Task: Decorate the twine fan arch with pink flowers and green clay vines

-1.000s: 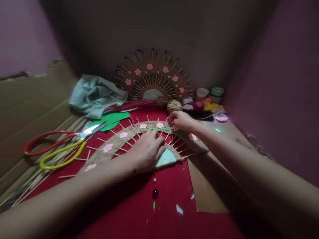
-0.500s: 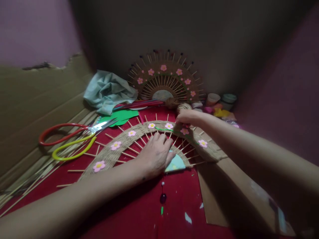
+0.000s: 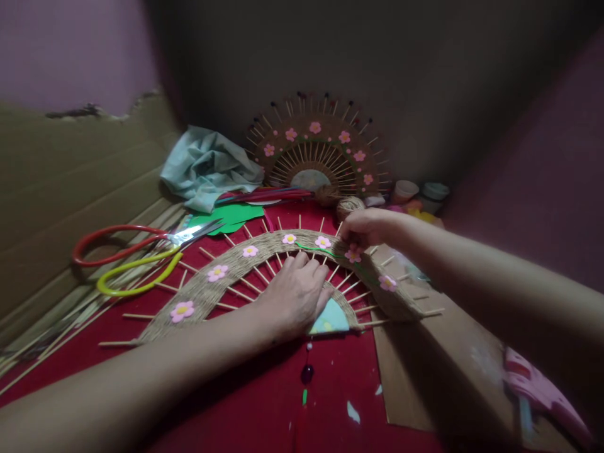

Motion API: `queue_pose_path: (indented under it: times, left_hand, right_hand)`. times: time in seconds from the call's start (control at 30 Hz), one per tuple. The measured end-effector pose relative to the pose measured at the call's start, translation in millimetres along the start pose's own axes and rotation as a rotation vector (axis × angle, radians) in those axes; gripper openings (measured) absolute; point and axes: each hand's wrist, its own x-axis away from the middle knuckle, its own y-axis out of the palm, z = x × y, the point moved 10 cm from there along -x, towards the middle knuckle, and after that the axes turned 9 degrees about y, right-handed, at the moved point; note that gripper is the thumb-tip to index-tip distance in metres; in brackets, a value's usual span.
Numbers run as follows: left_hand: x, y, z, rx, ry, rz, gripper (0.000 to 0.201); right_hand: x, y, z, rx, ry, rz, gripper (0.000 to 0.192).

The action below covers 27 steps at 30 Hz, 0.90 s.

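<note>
A half-round fan of thin sticks and woven twine (image 3: 264,244) lies in front of me, with pink flowers along its band and a light-blue half circle (image 3: 333,316) at its centre. My left hand (image 3: 295,296) rests on the fan's sticks, fingers stretched out toward the band's inner edge. At the upper right of the band, my right hand (image 3: 365,228) has its fingers pinched together just above a pink flower (image 3: 352,254); whatever they hold is hidden. A thin green strand (image 3: 314,247) runs along the band toward that hand.
Red-and-yellow-handled scissors (image 3: 136,259) lie left, beside green sheets (image 3: 229,218) and a pale blue cloth (image 3: 210,167). A finished-looking fan (image 3: 315,151) stands behind. A twine ball (image 3: 350,206) is beyond my right hand. A pink glue gun (image 3: 542,390) lies at right on cardboard (image 3: 410,377).
My right hand has shifted slightly right and its fingers sit lower on the band's edge. My left hand stays on the fan. The glue gun has come into fuller view.
</note>
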Motion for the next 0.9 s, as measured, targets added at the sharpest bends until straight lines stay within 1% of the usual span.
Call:
queue_pose_path:
  times: [0.13,0.23,0.37,0.57,0.73,0.9]
  left_hand:
    - [-1.0,-3.9,-1.0,0.017,-0.009,0.046,0.028]
    - [-3.5,-6.7,2.8,0.036,0.031,0.064,0.024]
    - [-7.9,-4.8,9.1,0.058,0.099,0.007,0.024]
    - [-12.8,2.3,10.2,0.082,0.098,-0.088,0.027]
    - [-15.5,2.6,12.4,0.025,0.120,-0.074,0.026]
    - [-15.7,2.5,14.3,0.031,0.133,-0.082,0.023]
  right_hand:
    - [3.9,1.7,2.8,-0.037,0.032,-0.073,0.020]
    - [6.2,1.2,4.5,-0.069,0.036,-0.103,0.023]
    - [6.1,1.3,8.0,-0.109,0.028,-0.144,0.027]
    - [0.9,1.2,9.8,-0.152,0.013,-0.211,0.029]
    - [-1.3,3.1,11.8,-0.169,0.028,-0.248,0.028]
    - [0.3,5.2,12.4,-0.193,0.024,-0.269,0.030]
